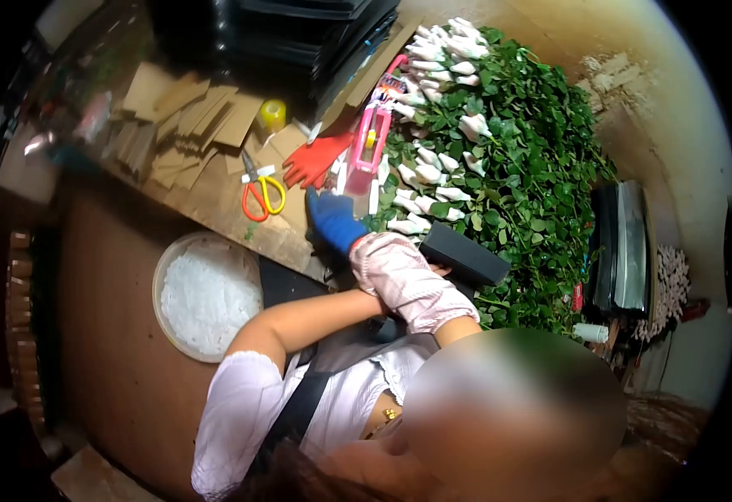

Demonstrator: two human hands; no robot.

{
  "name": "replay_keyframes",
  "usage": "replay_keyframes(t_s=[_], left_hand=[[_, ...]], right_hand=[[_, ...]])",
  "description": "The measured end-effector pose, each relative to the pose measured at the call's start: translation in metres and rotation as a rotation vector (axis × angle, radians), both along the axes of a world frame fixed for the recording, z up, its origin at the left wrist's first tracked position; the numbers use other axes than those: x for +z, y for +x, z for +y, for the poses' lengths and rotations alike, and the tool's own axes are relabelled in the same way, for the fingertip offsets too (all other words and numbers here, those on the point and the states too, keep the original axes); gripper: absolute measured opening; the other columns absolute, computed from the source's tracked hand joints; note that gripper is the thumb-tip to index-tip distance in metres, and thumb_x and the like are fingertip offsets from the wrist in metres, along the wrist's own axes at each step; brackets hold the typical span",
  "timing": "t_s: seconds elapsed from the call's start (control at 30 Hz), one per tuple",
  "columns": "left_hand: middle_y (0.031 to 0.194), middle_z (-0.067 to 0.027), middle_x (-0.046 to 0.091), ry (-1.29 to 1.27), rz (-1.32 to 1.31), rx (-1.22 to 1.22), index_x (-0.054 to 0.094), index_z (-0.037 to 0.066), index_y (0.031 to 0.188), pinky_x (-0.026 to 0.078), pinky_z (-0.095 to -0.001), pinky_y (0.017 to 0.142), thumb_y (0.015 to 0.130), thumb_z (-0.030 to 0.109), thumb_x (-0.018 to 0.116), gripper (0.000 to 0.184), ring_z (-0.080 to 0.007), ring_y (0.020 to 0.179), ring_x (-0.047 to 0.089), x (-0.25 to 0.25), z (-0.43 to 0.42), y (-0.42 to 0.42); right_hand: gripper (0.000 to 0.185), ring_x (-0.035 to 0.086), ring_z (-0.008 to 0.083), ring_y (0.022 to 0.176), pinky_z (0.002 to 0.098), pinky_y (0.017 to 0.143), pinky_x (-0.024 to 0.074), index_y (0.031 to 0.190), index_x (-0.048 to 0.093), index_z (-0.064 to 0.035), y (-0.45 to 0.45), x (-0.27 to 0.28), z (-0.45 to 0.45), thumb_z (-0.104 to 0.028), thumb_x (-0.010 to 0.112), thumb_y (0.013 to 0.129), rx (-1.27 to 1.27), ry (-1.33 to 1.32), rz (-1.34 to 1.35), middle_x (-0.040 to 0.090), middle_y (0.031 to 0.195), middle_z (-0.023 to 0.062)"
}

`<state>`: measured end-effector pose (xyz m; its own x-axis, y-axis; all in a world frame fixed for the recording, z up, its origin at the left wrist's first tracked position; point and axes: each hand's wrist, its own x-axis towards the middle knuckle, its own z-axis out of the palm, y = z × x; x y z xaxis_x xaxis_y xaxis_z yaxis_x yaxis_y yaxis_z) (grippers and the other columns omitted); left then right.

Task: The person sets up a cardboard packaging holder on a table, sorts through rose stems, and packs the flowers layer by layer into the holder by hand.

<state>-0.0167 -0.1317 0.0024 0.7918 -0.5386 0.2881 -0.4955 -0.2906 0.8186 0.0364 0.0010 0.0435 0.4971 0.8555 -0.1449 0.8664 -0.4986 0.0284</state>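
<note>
My right hand (337, 219), in a blue glove below a pink striped sleeve, lies at the table's front edge with a finger held apart and nothing visible in it. Just beyond it are a red rubber glove (317, 159) and a pink tape dispenser (370, 142). Underneath the right forearm passes my bare left arm. Only a few fingers of my left hand (440, 270) show, closed against the near side of a black box (466, 254). To the left of the blue glove lie scissors (262, 194) with red and yellow handles.
Leafy green stems (533, 167) with white-wrapped heads (429, 171) cover the right side. Cardboard pieces (203, 117) and a yellow tape roll (273, 115) lie at left. Black trays (257, 33) are stacked behind. A round tub (163, 322) of white sheets stands below the table edge.
</note>
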Motion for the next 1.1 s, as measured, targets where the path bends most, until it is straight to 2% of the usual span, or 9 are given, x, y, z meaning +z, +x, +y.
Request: replay_keyframes(t_s=[0.17,0.3,0.33,0.5,0.63,0.7,0.93,1.07,1.1], left_hand=[[0.166,-0.0141,0.023,-0.098,0.004,-0.007,0.029,0.013,0.158,0.017,-0.0424,0.125,0.102,0.045,0.047,0.067,-0.0298,0.153,0.022,0.026,0.009,-0.009],[0.160,-0.0160,0.034,-0.181,-0.161,-0.104,0.034,0.009,0.156,0.025,-0.0399,0.122,0.098,0.043,0.056,0.070,-0.0286,0.145,0.037,0.005,0.006,-0.005],[0.146,-0.0171,0.052,0.179,-0.127,0.036,0.052,0.009,0.143,0.033,-0.0431,0.117,0.094,0.044,0.058,0.060,-0.0333,0.136,0.047,0.031,0.006,-0.011],[0.137,-0.0195,0.055,0.407,-0.203,0.134,0.057,0.007,0.135,0.037,-0.0490,0.111,0.095,0.048,0.060,0.058,-0.0389,0.129,0.049,0.066,0.022,-0.029],[0.123,-0.0102,0.065,-0.005,-0.036,0.094,0.062,0.012,0.127,0.045,-0.0472,0.102,0.089,0.044,0.065,0.050,-0.0319,0.119,0.058,0.074,0.018,-0.016],[0.129,-0.0099,0.065,0.274,-0.424,0.163,0.062,0.013,0.129,0.040,-0.0487,0.108,0.088,0.040,0.063,0.049,-0.0325,0.123,0.056,0.080,0.024,-0.019],[0.128,-0.0158,0.063,0.379,-0.405,0.196,0.064,0.004,0.124,0.038,-0.0514,0.110,0.088,0.022,0.065,0.040,-0.0359,0.125,0.055,0.084,0.072,-0.031],[0.113,-0.0131,0.070,0.298,-0.411,0.419,0.069,0.002,0.114,0.057,-0.0378,0.085,0.081,0.003,0.071,0.033,-0.0302,0.100,0.070,0.120,0.082,-0.048],[0.112,-0.0126,0.071,0.271,-0.400,0.343,0.069,0.003,0.115,0.058,-0.0376,0.085,0.081,0.002,0.071,0.034,-0.0297,0.099,0.070,0.132,0.077,-0.048]], right_hand=[[0.022,0.071,0.0271,0.083,0.0441,0.064,0.0525,0.114,0.064,-0.0174,0.009,0.013,0.000,-0.020,0.054,0.095,-0.065,0.077,-0.035,0.071,0.095,0.0074],[0.014,0.069,0.0322,0.082,0.0440,0.067,0.0530,0.098,0.067,-0.0156,0.008,0.082,-0.052,-0.028,0.061,0.094,0.001,0.397,0.200,0.069,0.086,0.0107],[0.017,0.069,0.0331,0.082,0.0434,0.068,0.0534,0.099,0.068,-0.0148,0.005,0.102,-0.071,-0.030,0.062,0.094,0.004,0.532,0.248,0.070,0.088,0.0109],[0.022,0.068,0.0199,0.074,0.0317,0.072,0.0552,0.105,0.070,-0.0076,-0.023,0.177,-0.210,-0.026,0.068,0.093,-0.246,0.710,0.697,0.069,0.086,0.0084],[0.023,0.064,0.0097,0.064,0.0264,0.064,0.0538,0.096,0.065,-0.0007,-0.047,0.156,-0.298,-0.023,0.068,0.096,-0.773,0.692,1.083,0.065,0.078,0.0032],[0.024,0.065,0.0096,0.064,0.0260,0.062,0.0549,0.099,0.064,0.0001,-0.050,0.139,-0.319,-0.023,0.069,0.095,-0.953,0.655,1.173,0.065,0.076,0.0030],[0.027,0.064,0.0105,0.059,0.0260,0.055,0.0539,0.096,0.064,-0.0008,-0.033,0.100,-0.315,-0.027,0.069,0.095,-0.971,0.457,1.222,0.068,0.078,0.0051],[0.029,0.064,0.0118,0.055,0.0285,0.053,0.0540,0.096,0.067,-0.0006,-0.040,0.093,-0.312,-0.029,0.069,0.094,-1.001,0.511,1.160,0.068,0.075,0.0070],[0.035,0.070,0.0221,0.063,0.0367,0.061,0.0574,0.100,0.069,-0.0025,-0.040,0.090,-0.314,-0.036,0.067,0.093,-0.934,0.471,1.089,0.071,0.080,0.0135]])
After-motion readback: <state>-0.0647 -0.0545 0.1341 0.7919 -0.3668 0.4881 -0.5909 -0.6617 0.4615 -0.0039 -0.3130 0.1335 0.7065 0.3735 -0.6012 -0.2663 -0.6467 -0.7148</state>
